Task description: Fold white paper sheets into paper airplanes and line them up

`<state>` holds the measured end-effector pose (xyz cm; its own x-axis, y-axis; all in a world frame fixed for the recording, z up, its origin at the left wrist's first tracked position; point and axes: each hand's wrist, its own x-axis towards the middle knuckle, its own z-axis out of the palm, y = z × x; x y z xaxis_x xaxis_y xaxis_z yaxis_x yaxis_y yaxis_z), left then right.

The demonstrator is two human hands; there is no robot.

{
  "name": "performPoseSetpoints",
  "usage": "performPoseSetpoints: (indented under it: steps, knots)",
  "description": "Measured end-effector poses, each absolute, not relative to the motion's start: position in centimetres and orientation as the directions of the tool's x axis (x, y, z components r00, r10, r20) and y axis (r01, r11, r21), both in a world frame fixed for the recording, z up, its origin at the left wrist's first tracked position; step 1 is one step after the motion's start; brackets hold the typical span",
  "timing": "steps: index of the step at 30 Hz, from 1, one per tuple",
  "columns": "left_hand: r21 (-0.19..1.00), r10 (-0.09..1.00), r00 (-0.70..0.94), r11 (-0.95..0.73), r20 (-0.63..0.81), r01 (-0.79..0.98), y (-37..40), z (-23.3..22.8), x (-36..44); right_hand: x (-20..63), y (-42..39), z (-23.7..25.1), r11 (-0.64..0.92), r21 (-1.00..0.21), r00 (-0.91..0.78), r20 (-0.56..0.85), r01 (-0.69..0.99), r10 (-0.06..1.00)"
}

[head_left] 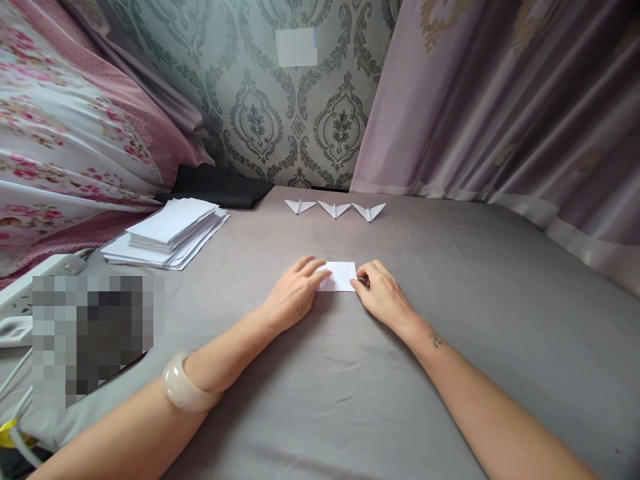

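A small white piece of paper [341, 277] lies on the grey cloth in front of me, its top face a plain rectangle. My left hand [296, 292] holds it at the left side, fingers reaching over its surface. At the opposite short edge, my right hand [381, 291] pinches the paper between thumb and bent fingers. Farther back stand three folded white paper planes in a row: the left plane [299, 207], the middle plane [334, 210] and the right plane [369, 213].
A stack of white paper [170, 230] sits at the left, before a folded black cloth [223, 187]. A white power strip [37, 280] and a blurred-out object [95, 337] are nearer on that side. Purple curtains [450, 107] hang at the right edge.
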<state>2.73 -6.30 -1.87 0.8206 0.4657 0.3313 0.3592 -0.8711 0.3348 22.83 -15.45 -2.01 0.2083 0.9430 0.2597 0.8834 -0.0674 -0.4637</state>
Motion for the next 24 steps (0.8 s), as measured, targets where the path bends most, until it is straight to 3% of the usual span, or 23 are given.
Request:
performPoseSetpoints:
  steps: [2, 4, 8, 14, 24]
  knots:
    - [0.326, 0.336, 0.901, -0.914, 0.274, 0.242, -6.6, -1.9, 3.0, 22.5, -15.5, -2.0, 0.013, -0.391, 0.121, 0.315, 0.920, 0.941]
    - [0.310, 0.291, 0.938, -0.924, 0.186, 0.225, -7.2, -1.9, 3.2, 21.8, -15.8, -1.7, 0.090, -0.306, 0.017, 0.330, 0.948, 0.944]
    - [0.190, 0.365, 0.927, -0.919, 0.083, 0.345, -8.7, -2.0, 3.3, 19.9, -16.7, -1.0, 0.144, -0.194, -0.090, 0.265, 0.970, 0.960]
    - [0.034, 0.407, 0.906, -0.913, 0.118, 0.406, -9.9, -1.4, 2.6, 17.8, -18.1, -0.4, 0.080, 0.000, -0.079, 0.160, 0.997, 0.984]
    - [0.162, 0.495, 0.868, -0.860, 0.030, 0.484, -9.2, 1.6, 1.2, 17.9, -18.7, 1.2, -0.049, 0.090, 0.046, 0.034, 0.995, 0.998]
